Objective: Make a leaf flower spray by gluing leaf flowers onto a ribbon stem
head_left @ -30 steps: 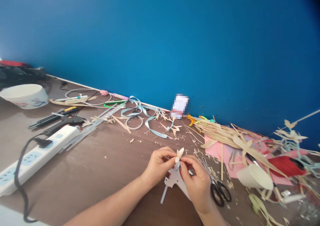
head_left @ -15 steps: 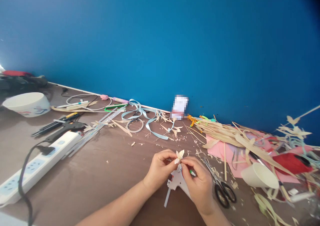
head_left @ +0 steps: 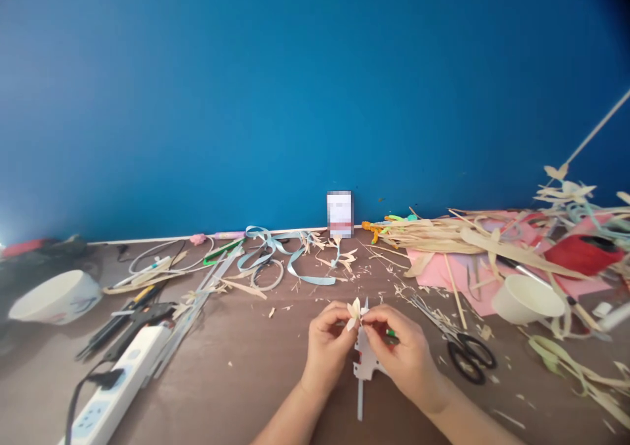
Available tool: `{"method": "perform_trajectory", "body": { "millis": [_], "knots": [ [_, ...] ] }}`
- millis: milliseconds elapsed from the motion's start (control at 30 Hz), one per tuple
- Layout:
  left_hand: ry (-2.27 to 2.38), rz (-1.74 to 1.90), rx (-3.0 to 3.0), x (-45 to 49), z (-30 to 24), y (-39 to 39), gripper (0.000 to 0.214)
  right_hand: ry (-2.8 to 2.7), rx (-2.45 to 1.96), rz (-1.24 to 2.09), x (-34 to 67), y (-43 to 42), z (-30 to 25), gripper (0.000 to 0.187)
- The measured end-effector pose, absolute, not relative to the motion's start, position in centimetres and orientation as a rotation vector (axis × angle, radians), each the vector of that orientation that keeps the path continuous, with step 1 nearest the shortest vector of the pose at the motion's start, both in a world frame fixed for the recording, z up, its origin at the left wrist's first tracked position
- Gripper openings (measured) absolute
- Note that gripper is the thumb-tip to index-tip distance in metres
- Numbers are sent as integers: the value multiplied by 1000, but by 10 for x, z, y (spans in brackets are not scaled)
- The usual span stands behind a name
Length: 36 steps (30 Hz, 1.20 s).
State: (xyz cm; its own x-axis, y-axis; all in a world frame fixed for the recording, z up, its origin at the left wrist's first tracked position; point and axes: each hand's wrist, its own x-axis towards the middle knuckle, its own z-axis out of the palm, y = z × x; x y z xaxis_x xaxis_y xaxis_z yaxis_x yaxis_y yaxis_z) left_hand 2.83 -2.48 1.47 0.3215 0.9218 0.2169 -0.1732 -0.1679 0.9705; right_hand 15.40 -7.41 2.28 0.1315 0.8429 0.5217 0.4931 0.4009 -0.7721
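Note:
A small cream flower (head_left: pixel 355 312), which looks made of dried husk, stands between my fingertips at the middle of the table. Its pointed petals face up. My left hand (head_left: pixel 325 346) pinches it from the left with thumb and forefinger. From the right, the thumb and fingers of my right hand (head_left: pixel 404 350) close on the flower's base, which they mostly hide. Under my hands lies a white glue gun (head_left: pixel 365 361), partly covered by the right hand. A translucent glue stick (head_left: pixel 360 402) pokes out of it toward me.
Black-handled scissors (head_left: pixel 467 356) lie right of my hands. Husk strips (head_left: pixel 433 232), pink paper (head_left: pixel 428 268) and a white cup (head_left: pixel 526 298) are farther right. On the left are a power strip (head_left: pixel 125 373), a black glue gun (head_left: pixel 140 320) and a bowl (head_left: pixel 56 297). Blue ribbon (head_left: pixel 295 264) lies behind.
The head view has tilted and shifted, so the table edge looks more level. Both hands still hold the flower, whose petals are turned slightly differently.

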Motion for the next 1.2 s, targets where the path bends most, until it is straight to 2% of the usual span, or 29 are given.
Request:
{"method": "perform_trajectory", "body": {
  "millis": [267,500,767,1200],
  "knots": [
    [829,952,1294,30,4,-29,18,-1401,-1277,587,157,-73,27,6],
    [848,984,1406,29,1,-27,17,-1394,-1300,619,157,-73,25,10],
    [851,1070,1534,28,2,-28,15,-1439,-1292,539,157,-74,28,12],
    [822,1115,1399,31,0,-28,13,-1450,-1242,473,155,-73,26,13]
  ]
}}
